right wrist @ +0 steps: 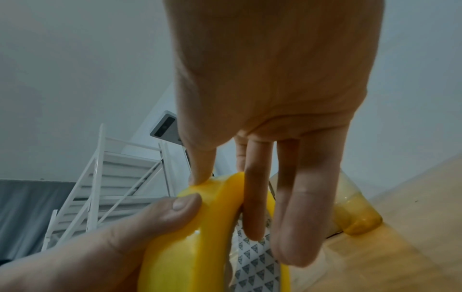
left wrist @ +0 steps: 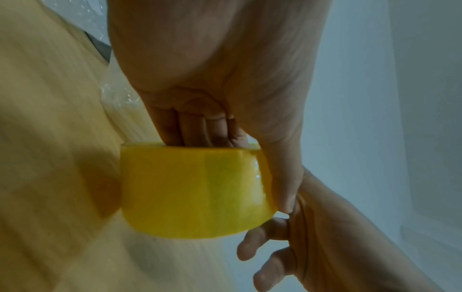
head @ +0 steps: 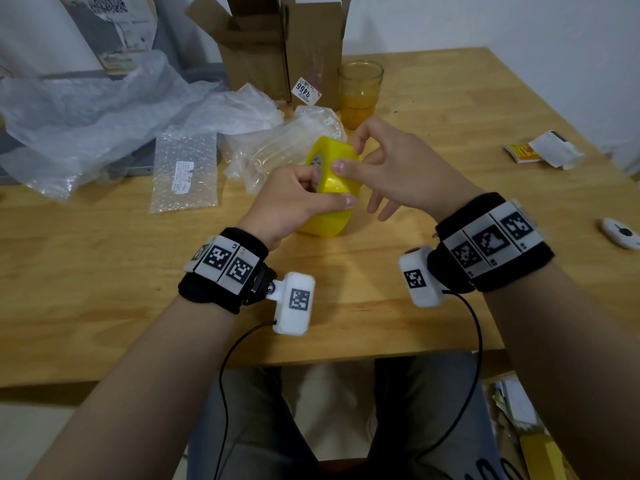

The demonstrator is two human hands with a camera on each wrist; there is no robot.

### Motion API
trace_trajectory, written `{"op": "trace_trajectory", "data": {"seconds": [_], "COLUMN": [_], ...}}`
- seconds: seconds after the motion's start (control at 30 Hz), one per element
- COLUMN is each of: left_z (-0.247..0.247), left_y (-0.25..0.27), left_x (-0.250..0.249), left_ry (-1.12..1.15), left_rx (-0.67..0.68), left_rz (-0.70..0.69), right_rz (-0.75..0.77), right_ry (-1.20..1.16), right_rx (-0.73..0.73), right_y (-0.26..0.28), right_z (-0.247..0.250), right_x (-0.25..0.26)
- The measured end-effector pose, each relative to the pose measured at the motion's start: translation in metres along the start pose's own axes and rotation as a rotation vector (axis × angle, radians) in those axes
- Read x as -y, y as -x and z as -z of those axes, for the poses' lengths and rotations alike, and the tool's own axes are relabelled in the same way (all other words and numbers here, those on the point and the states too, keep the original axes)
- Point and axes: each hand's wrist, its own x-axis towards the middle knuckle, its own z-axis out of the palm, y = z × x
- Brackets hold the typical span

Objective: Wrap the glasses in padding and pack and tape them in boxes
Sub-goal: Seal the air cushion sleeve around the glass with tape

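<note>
Right hand [right wrist: 270, 94] picks at the yellow tape roll [right wrist: 200, 247] gripped by left hand [right wrist: 95, 243].

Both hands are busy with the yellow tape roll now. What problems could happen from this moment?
The right hand picks at the tape roll edge while the left hand grips it; the tape may split or tear unevenly. The amber glass stands unwrapped just behind the hands, so a sudden pull might knock it over.

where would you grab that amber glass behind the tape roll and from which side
Grip the amber glass round its side wall, about mid-height, coming from the right. It stands upright with its mouth open, so a wrap grip suits it. The cardboard box stands close on its left and the air-cushion padding lies in front, while the table to its right is bare.
</note>
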Motion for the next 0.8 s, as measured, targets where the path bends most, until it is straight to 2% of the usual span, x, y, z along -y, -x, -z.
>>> {"op": "trace_trajectory", "data": {"seconds": [0.5, 0.8], "left_z": [-0.0043, -0.0022], "left_y": [0.0033, 0.0043], "left_x": [-0.0008, -0.0006], "left_ry": [0.018, -0.006], "left_rx": [-0.042, -0.015], "left_rz": [-0.024, -0.027], "right_rz": [-0.021, -0.018], "right_ry": [-0.025, 0.019], "right_rx": [-0.079, -0.031], "right_y": [0.005, 0.0052], "right_z": [-0.0084, -0.0026], "right_x": [-0.0019, 0.0034]}}
